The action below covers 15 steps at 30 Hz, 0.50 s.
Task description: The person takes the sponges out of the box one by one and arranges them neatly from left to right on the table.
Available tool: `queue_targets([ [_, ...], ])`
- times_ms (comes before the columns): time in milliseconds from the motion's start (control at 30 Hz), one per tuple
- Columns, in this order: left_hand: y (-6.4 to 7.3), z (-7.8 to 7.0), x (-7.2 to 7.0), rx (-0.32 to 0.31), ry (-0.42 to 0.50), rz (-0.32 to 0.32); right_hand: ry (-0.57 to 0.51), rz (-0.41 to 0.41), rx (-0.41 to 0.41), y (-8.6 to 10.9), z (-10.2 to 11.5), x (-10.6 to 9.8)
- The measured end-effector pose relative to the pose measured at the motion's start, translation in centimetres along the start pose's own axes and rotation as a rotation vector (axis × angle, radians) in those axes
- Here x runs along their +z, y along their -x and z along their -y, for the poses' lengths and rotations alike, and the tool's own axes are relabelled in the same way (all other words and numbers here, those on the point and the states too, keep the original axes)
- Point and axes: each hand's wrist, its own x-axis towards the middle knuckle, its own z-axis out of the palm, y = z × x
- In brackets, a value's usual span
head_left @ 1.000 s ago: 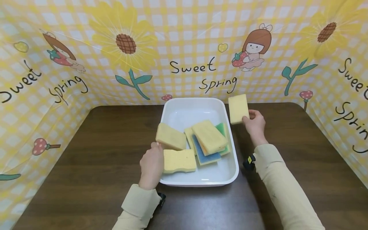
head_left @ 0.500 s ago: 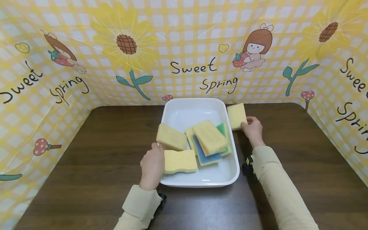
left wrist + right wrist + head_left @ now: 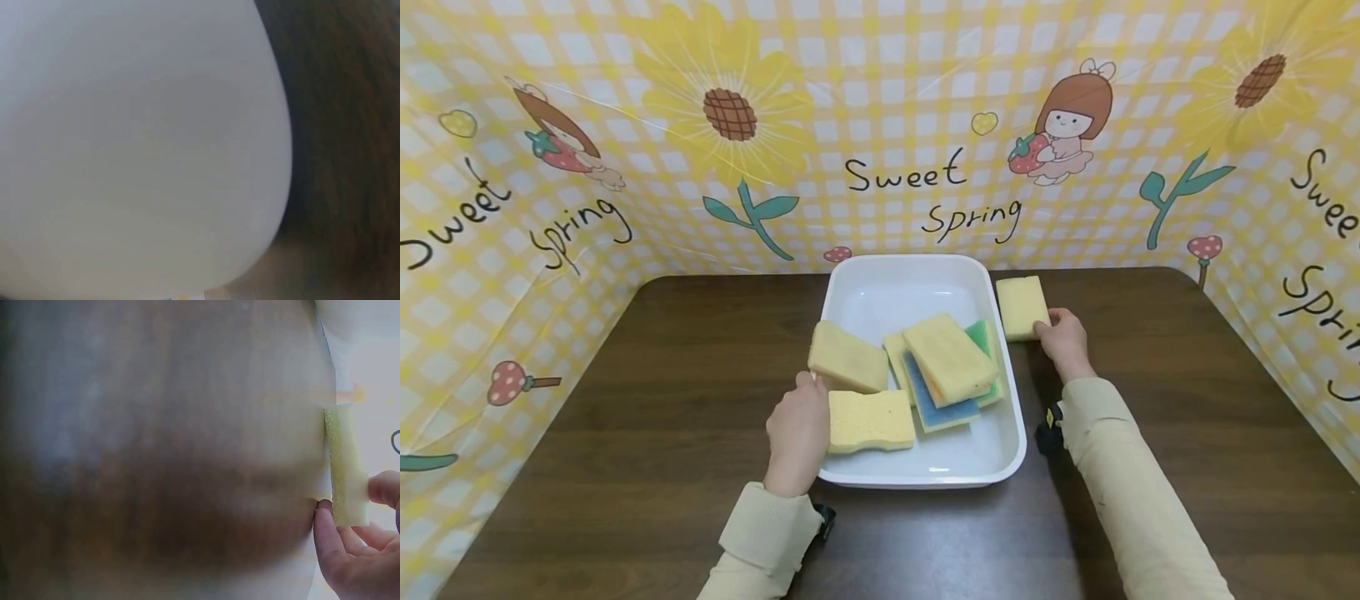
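My right hand pinches a pale yellow sponge by its near right corner, just right of the tray's far end. The right wrist view has the sponge edge-on, between thumb and fingers, at the table or just above it; I cannot tell which. At the left rim of a white tray, my left hand grips the edge; its fingertips are partly hidden. Inside the tray, a yellow sponge leans by the left wall, with a wavy-edged one in front of it.
A stack of sponges with blue and green layers lies in the tray's right half. The tray stands on a dark wooden table. A yellow checked cloth hangs behind and along both sides.
My right hand has lowered the sponge toward the table beside the tray, then shifted it very slightly to the right. The left hand and the tray have stayed put.
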Motion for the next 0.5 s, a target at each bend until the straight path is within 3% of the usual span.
queue_targets([
  [500,0.0,0.05,-0.11,-0.005,-0.004,0.014,0.107,-0.017,-0.026,-0.13,0.46,0.42],
])
